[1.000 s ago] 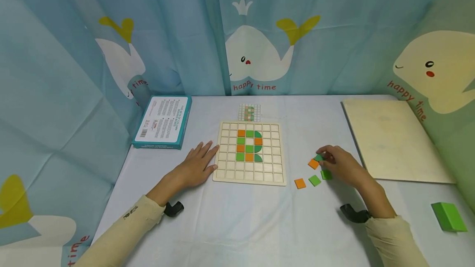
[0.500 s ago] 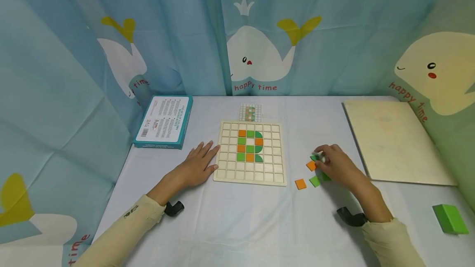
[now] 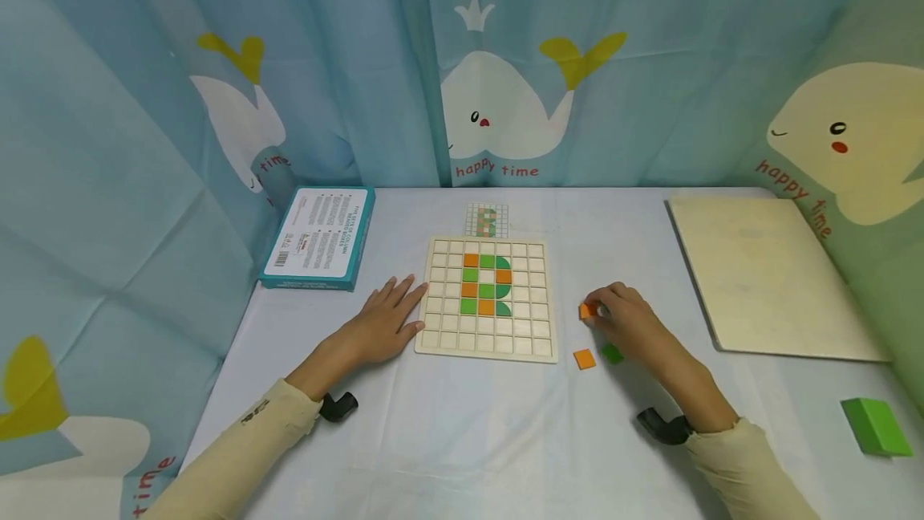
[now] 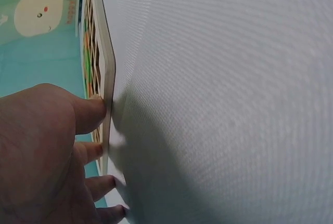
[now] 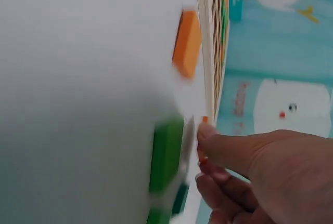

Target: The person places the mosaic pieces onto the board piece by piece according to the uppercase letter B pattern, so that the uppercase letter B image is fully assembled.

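My right hand point(image 3: 626, 319) pinches an orange square tile point(image 3: 585, 311) between thumb and fingers, a little right of the grid board point(image 3: 485, 356). Orange and green tiles on that board form a letter R. Another orange tile point(image 3: 584, 359) lies on the table, beside a green tile point(image 3: 613, 354) partly under the hand. In the right wrist view, a dark green piece point(image 5: 180, 198) shows behind the blurred light green tiles point(image 5: 167, 154). My left hand point(image 3: 378, 326) rests with spread fingers at the board's left side; in the left wrist view its thumb touches the edge.
A small pattern card point(image 3: 487, 220) lies behind the board. At the back left is a teal box point(image 3: 318, 237). A large pale panel point(image 3: 776, 275) lies on the right, with a green block point(image 3: 875, 426) nearer the front. Patterned curtains surround the table.
Earlier the right hand held a dark green piece over an orange tile. It has let that piece go and moved left, now with an orange tile. The left hand stays in place.
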Demonstrator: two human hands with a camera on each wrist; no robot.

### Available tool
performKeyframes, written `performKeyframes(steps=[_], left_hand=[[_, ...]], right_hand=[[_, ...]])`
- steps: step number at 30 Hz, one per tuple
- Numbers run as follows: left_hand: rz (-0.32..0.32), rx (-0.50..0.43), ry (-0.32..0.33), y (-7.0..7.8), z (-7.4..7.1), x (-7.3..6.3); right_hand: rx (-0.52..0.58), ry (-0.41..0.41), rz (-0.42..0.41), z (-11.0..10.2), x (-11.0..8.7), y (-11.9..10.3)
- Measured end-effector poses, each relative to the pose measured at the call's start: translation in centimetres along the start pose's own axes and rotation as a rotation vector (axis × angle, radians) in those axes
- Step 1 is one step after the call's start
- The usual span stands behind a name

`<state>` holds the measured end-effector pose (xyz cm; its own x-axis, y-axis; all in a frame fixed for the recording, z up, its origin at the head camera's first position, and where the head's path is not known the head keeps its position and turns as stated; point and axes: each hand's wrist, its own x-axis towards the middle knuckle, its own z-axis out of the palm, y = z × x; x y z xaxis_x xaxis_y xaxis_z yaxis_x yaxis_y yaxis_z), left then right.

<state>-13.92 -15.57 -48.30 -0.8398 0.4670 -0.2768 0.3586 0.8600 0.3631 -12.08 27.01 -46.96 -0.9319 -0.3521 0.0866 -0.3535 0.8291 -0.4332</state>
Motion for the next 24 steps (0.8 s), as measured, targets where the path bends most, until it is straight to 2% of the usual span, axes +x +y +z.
performKeyframes(steps=[4,7,16,24], left_hand=[[0.003,0.001,0.006,0.0,0.0,-0.1],[0.008,-0.003,0.006,0.0,0.0,-0.1],[0.008,-0.008,0.012,-0.1,0.2,0.0],[0.011,0.0,0.012,-0.3,0.1,0.0]], right_hand=[[0.073,-0.06,0.028,1.0,1.2,-2.3],[0.115,-0.074,0.017,1.9,2.2,-4.3],[0.124,-0.082,-0.119,5.4,4.7,-10.5],[0.056,-0.005,-0.259,7.7,6.0,-13.0]])
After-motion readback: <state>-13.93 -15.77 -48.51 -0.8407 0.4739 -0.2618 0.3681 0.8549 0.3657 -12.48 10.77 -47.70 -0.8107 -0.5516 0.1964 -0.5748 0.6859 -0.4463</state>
